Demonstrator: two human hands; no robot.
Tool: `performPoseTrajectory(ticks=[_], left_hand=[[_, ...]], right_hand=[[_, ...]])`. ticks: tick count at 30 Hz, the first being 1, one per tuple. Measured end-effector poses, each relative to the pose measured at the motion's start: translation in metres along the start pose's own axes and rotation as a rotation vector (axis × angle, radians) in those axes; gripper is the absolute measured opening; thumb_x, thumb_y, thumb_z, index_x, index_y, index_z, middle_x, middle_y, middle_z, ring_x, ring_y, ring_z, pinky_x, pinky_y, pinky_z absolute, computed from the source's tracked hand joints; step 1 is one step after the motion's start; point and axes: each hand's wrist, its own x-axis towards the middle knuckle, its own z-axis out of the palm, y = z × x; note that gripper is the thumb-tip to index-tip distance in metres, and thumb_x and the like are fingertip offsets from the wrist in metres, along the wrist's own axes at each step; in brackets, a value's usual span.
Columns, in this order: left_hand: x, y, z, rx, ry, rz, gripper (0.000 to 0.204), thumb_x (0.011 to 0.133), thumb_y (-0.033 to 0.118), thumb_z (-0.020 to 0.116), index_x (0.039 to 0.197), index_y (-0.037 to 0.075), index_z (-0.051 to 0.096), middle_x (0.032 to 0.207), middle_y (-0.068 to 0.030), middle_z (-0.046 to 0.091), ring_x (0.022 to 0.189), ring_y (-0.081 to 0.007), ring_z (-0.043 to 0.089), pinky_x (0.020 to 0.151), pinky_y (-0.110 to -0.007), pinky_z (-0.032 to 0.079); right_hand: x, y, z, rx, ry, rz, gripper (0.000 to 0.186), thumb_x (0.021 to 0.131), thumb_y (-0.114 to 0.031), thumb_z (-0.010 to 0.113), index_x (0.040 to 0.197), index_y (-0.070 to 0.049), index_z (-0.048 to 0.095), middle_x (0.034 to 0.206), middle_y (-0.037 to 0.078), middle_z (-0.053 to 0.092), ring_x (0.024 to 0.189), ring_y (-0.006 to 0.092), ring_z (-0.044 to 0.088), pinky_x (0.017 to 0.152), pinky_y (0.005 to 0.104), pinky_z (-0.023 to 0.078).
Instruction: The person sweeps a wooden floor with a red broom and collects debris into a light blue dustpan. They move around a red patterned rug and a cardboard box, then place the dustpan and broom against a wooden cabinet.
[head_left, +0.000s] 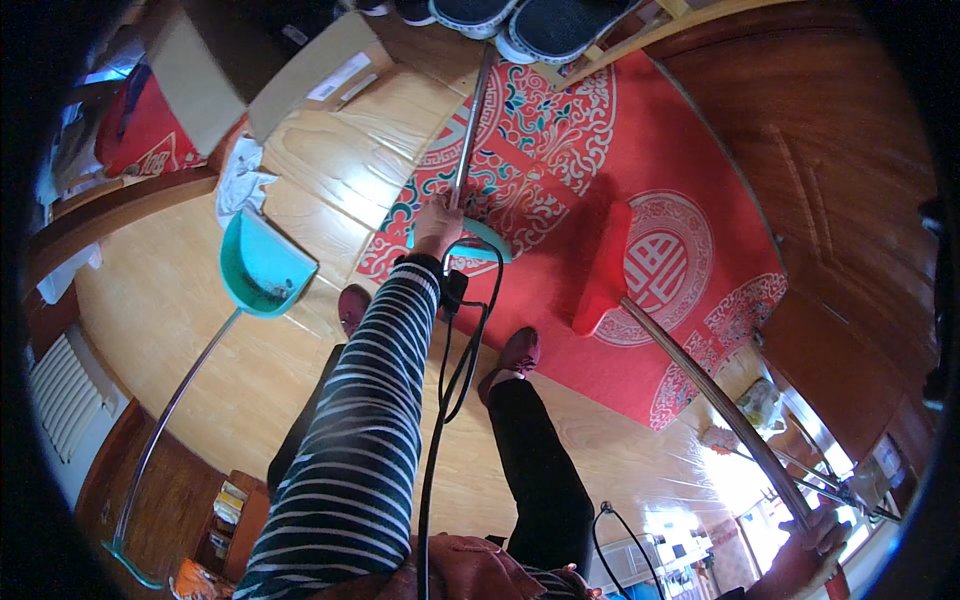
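My left hand [438, 226] is closed around a slim metal pole [474, 125] that runs away over the red mat toward some shoes. A curved teal piece [490, 239] shows just beside this hand; whether it belongs to the pole I cannot tell. At the lower right, my right hand [815, 545] grips the long handle of a broom [605, 268] whose red head lies over the mat's round pattern. To the left, a teal dustpan [262, 268] with dark debris in it rests on the wooden floor, its long thin handle reaching toward the lower left.
The patterned red mat [545, 320] covers the floor ahead, beside a brown wooden door [830, 180]. Dark shoes [560, 28] stand at the far edge. An opened cardboard box [325, 75] and a crumpled whitish cloth [240, 180] are at the left. A black cable [436, 440] hangs before me.
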Motion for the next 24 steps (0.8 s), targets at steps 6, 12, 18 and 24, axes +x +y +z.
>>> performPoseTrajectory(ticks=[6,12,18,24], left_hand=[[0.012,0.033,0.011,0.172,-0.007,-0.245,0.061,0.076,0.050,0.063,0.117,0.007,0.050,0.120,-0.0186,0.055,0.111,-0.0353,0.054,0.090,-0.048,0.044],[0.017,0.040,-0.003,0.337,-0.115,-0.251,0.037,0.086,0.026,0.049,0.119,0.008,0.045,0.108,-0.0196,0.062,0.102,-0.0369,0.060,0.087,-0.048,0.046],[0.002,0.012,-0.020,0.201,-0.162,-0.281,0.036,0.088,0.017,0.043,0.122,0.006,0.040,0.110,-0.0244,0.060,0.101,-0.0395,0.059,0.086,-0.048,0.047],[-0.017,-0.002,-0.036,0.080,-0.206,-0.337,0.036,0.090,0.019,0.039,0.124,0.007,0.038,0.114,-0.0242,0.058,0.107,-0.0396,0.056,0.091,-0.047,0.043]], right_hand=[[0.013,0.039,-0.023,0.515,0.025,0.055,0.034,0.091,-0.019,0.047,0.117,0.004,0.043,0.093,0.009,0.051,0.099,0.0210,0.054,0.082,0.0313,0.048],[0.030,0.081,-0.033,0.267,-0.020,-0.079,0.038,0.097,-0.018,0.037,0.122,0.009,0.041,0.086,0.010,0.054,0.076,0.0163,0.057,0.063,0.0270,0.051],[0.043,0.064,-0.015,0.377,0.343,0.086,0.035,0.097,-0.008,0.038,0.127,0.010,0.041,0.112,0.018,0.058,0.086,0.0195,0.061,0.064,0.0269,0.054],[0.071,0.034,-0.009,0.622,-0.383,0.015,0.024,0.089,-0.022,0.051,0.104,-0.005,0.045,0.093,0.007,0.052,0.091,0.0158,0.055,0.071,0.0300,0.052]])
